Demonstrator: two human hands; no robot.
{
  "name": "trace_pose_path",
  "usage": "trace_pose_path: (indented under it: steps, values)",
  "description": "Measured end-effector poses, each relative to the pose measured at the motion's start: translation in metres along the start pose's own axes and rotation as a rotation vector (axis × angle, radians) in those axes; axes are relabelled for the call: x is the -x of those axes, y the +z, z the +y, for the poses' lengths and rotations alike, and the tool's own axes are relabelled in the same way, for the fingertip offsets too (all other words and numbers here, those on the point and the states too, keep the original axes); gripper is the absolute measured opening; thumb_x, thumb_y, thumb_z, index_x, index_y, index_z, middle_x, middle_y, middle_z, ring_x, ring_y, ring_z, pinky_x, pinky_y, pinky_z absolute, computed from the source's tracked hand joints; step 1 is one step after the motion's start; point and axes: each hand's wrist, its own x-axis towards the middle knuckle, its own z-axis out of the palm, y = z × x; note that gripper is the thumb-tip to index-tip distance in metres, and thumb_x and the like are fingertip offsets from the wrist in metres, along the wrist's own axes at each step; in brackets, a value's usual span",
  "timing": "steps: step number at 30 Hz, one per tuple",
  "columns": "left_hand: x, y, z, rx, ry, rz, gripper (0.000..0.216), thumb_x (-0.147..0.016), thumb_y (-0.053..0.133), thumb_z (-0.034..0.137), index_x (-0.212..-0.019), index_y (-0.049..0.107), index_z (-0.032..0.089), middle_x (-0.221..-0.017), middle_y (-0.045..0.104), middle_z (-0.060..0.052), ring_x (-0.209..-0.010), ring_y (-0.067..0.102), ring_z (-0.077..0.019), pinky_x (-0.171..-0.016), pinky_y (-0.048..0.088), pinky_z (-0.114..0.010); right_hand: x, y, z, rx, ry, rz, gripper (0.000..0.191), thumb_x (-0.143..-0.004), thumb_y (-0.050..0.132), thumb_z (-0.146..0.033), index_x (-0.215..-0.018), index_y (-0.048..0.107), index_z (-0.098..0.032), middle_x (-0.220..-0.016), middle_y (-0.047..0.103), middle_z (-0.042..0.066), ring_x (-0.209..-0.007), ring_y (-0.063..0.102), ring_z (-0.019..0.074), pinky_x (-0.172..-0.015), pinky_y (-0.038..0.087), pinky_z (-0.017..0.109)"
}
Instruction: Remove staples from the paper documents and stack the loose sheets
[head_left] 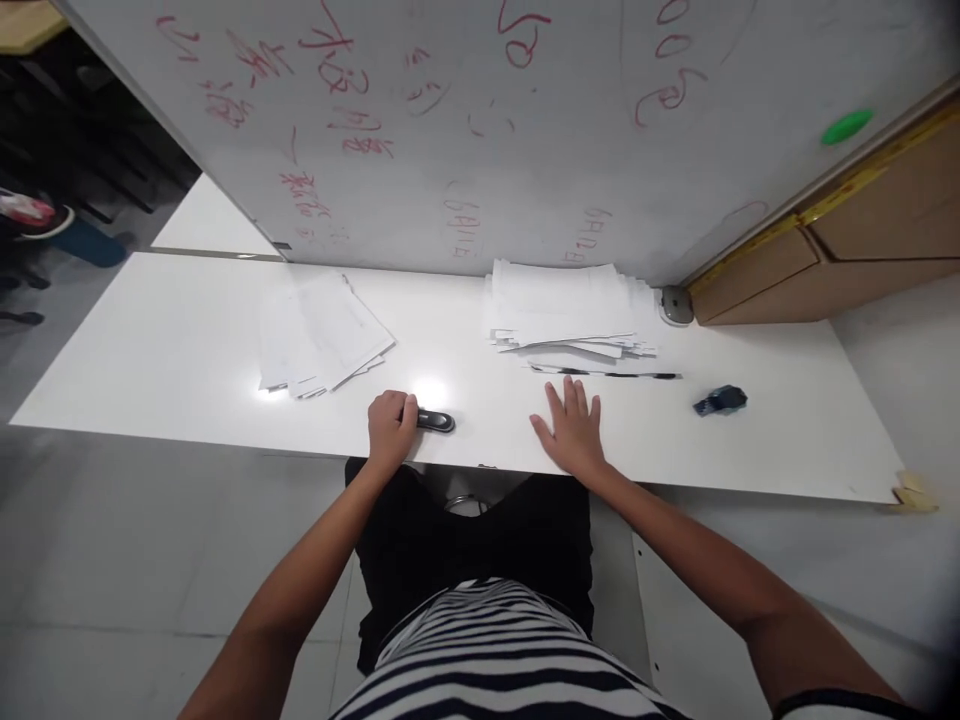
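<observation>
Stapler [436, 421] on desk [172, 350] near front edge, left hand's [390, 428] fingers clamped on one end. Right hand [574, 430] palm down, fingers spread, beside thin strip [630, 375]. Papers [330, 330] left, thicker stack [562, 300] right, near whiteboard [420, 200].

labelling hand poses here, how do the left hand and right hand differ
The left hand is closed on a black object, while the right hand holds nothing. The left hand's fingers are curled in; the right hand's are spread out, palm down. Both are bare and at the near edge of the white table.
</observation>
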Motion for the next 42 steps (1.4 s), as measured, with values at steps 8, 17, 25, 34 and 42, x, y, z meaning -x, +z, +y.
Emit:
trace_pose_path:
  steps: [8, 17, 25, 34, 42]
  values:
    - [-0.002, 0.000, 0.000, -0.094, 0.050, -0.032, 0.033, -0.095, 0.032, 0.029, -0.071, 0.054, 0.022, -0.075, 0.057, -0.007, -0.080, 0.053, -0.0227, -0.073, 0.038, -0.038, -0.001, 0.000, -0.002, -0.008, 0.025, 0.012, 0.067, -0.095, 0.024, -0.055, -0.151, 0.021, -0.018, -0.159, 0.009, 0.015, -0.146, 0.002, 0.0311, -0.114, 0.005, 0.057]
    - [0.005, 0.005, -0.008, 0.314, -0.022, 0.065, 0.039, -0.093, 0.037, 0.054, -0.096, 0.060, 0.022, -0.100, 0.062, -0.009, -0.098, 0.058, -0.0218, -0.089, 0.045, -0.037, -0.002, 0.009, 0.003, -0.024, 0.028, 0.022, 0.072, -0.092, 0.016, -0.062, -0.151, 0.020, -0.019, -0.159, 0.008, 0.015, -0.146, 0.004, 0.0312, -0.113, 0.006, 0.057]
    - [-0.014, -0.037, -0.042, 0.312, -0.239, 0.177, 0.055, -0.089, 0.046, 0.054, -0.133, 0.043, 0.020, -0.138, 0.044, -0.015, -0.120, 0.051, -0.0251, -0.099, 0.043, -0.039, 0.001, 0.006, 0.003, -0.060, 0.019, 0.050, 0.075, -0.090, 0.016, -0.066, -0.149, 0.026, -0.020, -0.159, 0.011, 0.013, -0.146, 0.007, 0.0304, -0.114, 0.007, 0.055]
    - [-0.047, -0.063, -0.092, -0.310, -0.367, 0.012, 0.100, -0.065, 0.065, 0.069, -0.145, 0.031, 0.018, -0.152, 0.028, -0.019, -0.141, 0.019, -0.0400, -0.112, 0.019, -0.054, 0.000, 0.009, 0.004, -0.073, 0.025, 0.074, 0.073, -0.091, 0.020, -0.065, -0.147, 0.030, -0.021, -0.159, 0.015, 0.012, -0.145, 0.010, 0.0295, -0.114, 0.009, 0.055]
    - [-0.036, -0.045, -0.094, -0.334, -0.270, 0.187, 0.041, -0.085, 0.052, 0.051, -0.116, 0.062, 0.027, -0.127, 0.060, -0.011, -0.121, 0.047, -0.0325, -0.101, 0.031, -0.048, -0.001, 0.011, 0.007, -0.076, 0.021, 0.073, 0.072, -0.091, 0.021, -0.064, -0.148, 0.029, -0.021, -0.159, 0.015, 0.012, -0.146, 0.010, 0.0294, -0.114, 0.008, 0.055]
